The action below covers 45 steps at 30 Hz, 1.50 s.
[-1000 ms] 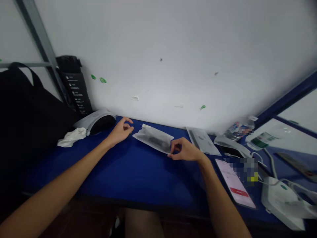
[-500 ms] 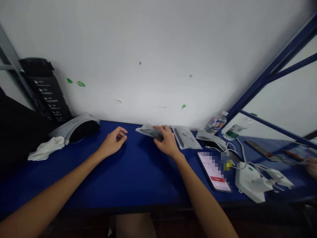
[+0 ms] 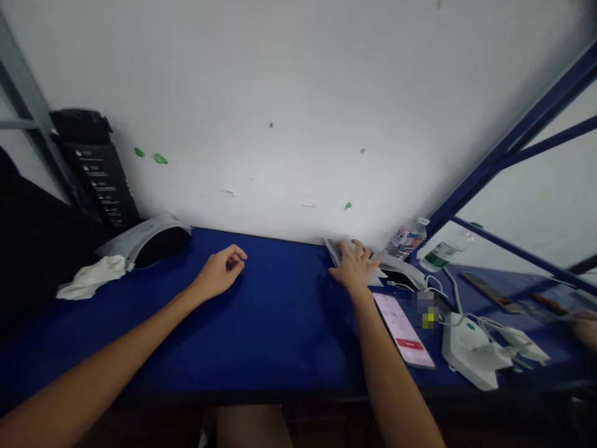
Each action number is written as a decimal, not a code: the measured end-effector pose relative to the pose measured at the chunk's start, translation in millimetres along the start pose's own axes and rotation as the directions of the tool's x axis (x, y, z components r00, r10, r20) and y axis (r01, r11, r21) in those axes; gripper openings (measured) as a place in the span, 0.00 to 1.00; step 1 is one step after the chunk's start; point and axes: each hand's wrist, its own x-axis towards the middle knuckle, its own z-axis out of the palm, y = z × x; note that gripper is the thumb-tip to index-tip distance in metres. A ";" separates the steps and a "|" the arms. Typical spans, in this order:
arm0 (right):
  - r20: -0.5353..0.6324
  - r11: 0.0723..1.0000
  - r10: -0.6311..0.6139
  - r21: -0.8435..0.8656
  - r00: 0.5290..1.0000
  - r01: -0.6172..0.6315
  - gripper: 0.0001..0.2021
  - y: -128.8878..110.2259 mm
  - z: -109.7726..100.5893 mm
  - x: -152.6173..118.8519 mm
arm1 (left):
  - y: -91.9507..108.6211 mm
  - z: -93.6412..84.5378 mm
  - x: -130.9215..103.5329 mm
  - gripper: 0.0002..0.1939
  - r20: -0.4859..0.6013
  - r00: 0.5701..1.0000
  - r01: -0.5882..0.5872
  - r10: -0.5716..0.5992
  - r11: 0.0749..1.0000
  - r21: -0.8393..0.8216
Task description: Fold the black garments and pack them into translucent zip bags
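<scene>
My right hand [image 3: 355, 266] lies with its fingers spread on the frosted plastic zip pouches [image 3: 331, 249] by the wall. It hides most of them, so I cannot tell how they overlap. Over the blue tabletop, my left hand [image 3: 220, 272] is loosely curled, thumb and fingertips slightly apart, with nothing seen between them. Farther left, a frosted pouch with a black opening [image 3: 140, 239] stands bulging beside a crumpled white tissue [image 3: 96, 277]. Just right of my right hand is another frosted pouch with something black in it [image 3: 405, 269].
A phone [image 3: 405, 330] lies right of my right forearm, near a white power strip [image 3: 469, 351] with plugs and cables. Two plastic bottles [image 3: 407, 238] stand by the blue metal frame [image 3: 485, 168]. A black box [image 3: 100, 180] leans at the left. Another person's hand [image 3: 585, 326] shows at far right.
My right hand has carried a frosted pouch rightward onto the other one by the wall, and its fingers have spread. My left hand stays nearly in place. The view has shifted slightly.
</scene>
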 end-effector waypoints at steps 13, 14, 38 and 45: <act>-0.059 0.999 0.051 0.003 0.997 -0.051 0.11 8.0 13.7 1.7 | 3.2 2.5 -2.2 0.06 0.004 0.999 -0.050 0.050 0.999 -0.019; -0.075 0.999 0.049 0.012 0.996 -0.048 0.10 7.2 10.7 1.2 | 2.8 2.5 -2.0 0.06 0.002 0.999 -0.054 0.054 0.998 -0.020; -0.394 0.390 -0.608 0.608 0.689 0.691 0.05 -74.3 -23.5 -36.5 | 3.5 -22.7 0.9 0.14 0.039 0.934 -0.355 0.355 0.909 0.219; -0.471 0.424 -0.688 0.356 0.552 0.833 0.07 -93.3 -30.2 -53.3 | 2.6 -9.1 -4.6 0.17 0.000 0.908 -0.410 0.419 0.889 0.201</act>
